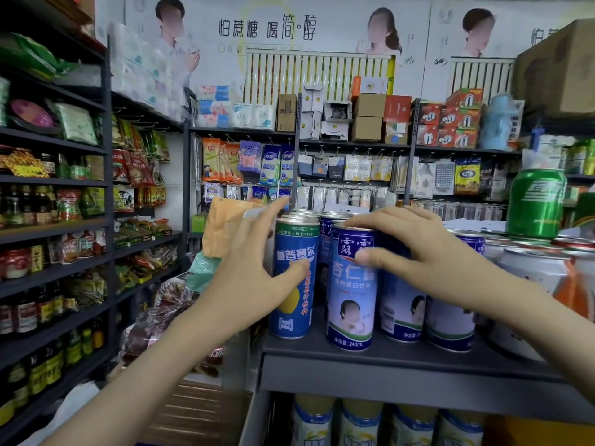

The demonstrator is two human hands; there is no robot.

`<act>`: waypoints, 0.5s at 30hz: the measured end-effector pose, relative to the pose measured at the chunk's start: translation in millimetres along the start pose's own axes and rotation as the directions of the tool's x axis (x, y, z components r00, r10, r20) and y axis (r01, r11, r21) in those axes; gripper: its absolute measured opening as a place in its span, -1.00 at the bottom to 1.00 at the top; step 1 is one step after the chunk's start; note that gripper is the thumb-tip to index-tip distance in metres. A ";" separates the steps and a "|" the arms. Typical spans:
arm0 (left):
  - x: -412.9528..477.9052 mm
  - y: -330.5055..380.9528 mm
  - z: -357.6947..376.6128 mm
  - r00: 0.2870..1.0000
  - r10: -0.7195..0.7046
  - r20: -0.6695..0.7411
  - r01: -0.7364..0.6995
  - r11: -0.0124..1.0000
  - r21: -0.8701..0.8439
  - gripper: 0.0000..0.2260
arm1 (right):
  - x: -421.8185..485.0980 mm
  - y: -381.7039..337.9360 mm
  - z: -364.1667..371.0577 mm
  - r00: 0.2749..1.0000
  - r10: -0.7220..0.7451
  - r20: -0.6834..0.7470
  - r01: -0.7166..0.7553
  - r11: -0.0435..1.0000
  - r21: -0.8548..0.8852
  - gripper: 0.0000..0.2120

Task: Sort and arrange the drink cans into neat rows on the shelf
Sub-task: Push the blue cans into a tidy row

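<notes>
Tall blue drink cans stand in rows on a dark grey shelf (370, 355). At the left front is a blue can with a yellow lemon picture (291, 313). My left hand (254, 268) touches its left side, fingers straight and thumb across its front. To its right stands a blue-and-white almond drink can (351, 304). My right hand (428, 252) grips this can from above, fingers curled over the top and thumb on its front. More blue-and-white cans (450, 323) stand behind and to the right, partly hidden by my right hand.
A green can (536, 204) sits on top of other cans at the right, beside white and orange cans (534, 272). Bottles (363, 423) fill the shelf below. Racks of sauces and snacks (64, 252) line the left; a narrow floor gap lies between.
</notes>
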State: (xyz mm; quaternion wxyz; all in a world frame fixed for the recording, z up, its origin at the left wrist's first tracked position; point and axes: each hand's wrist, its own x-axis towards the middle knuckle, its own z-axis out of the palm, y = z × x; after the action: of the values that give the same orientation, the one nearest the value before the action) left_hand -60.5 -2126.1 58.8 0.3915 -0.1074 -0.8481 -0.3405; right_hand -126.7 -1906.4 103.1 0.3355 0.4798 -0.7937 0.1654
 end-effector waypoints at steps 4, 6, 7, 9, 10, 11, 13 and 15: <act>11.7 12.2 -9.8 0.984 0.180 -0.011 -0.176 0.968 0.178 -0.52 | 8.8 4.9 -30.5 0.991 0.105 0.081 -0.117 0.981 0.155 -0.72; 22.0 15.9 -14.3 0.978 0.205 0.025 -0.206 0.959 0.196 -0.54 | 16.7 10.4 -48.3 0.973 0.154 0.170 -0.182 0.970 0.161 -0.73; 28.9 17.1 -17.1 0.979 0.197 0.051 -0.204 0.961 0.187 -0.56 | 22.0 14.8 -55.4 0.958 0.171 0.232 -0.210 0.966 0.153 -0.72; 43.2 21.4 -23.9 0.980 0.154 0.125 -0.171 0.975 0.144 -0.59 | 35.0 23.3 -64.8 0.907 0.198 0.373 -0.262 0.957 0.129 -0.71; 50.3 23.3 -26.7 0.977 0.132 0.167 -0.154 0.980 0.124 -0.59 | 41.9 26.7 -66.3 0.876 0.205 0.436 -0.274 0.957 0.101 -0.71; 57.2 24.1 -28.4 0.972 0.113 0.207 -0.138 0.984 0.113 -0.59 | 48.7 28.9 -66.4 0.849 0.204 0.488 -0.270 0.960 0.068 -0.71; 67.7 24.5 -28.7 0.960 0.074 0.271 -0.104 0.990 0.099 -0.57 | 61.1 32.5 -62.3 0.803 0.185 0.566 -0.246 0.969 0.034 -0.71; 75.7 22.5 -27.2 0.945 0.032 0.326 -0.061 0.995 0.077 -0.58 | 72.9 34.9 -55.5 0.756 0.163 0.634 -0.248 0.968 0.047 -0.68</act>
State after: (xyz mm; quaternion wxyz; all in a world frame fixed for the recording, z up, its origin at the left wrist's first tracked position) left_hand -85.0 -2133.7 138.2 0.2591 -0.1649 -0.9120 -0.2720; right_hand -159.3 -1904.5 195.5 0.0014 0.4377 -0.8953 0.0831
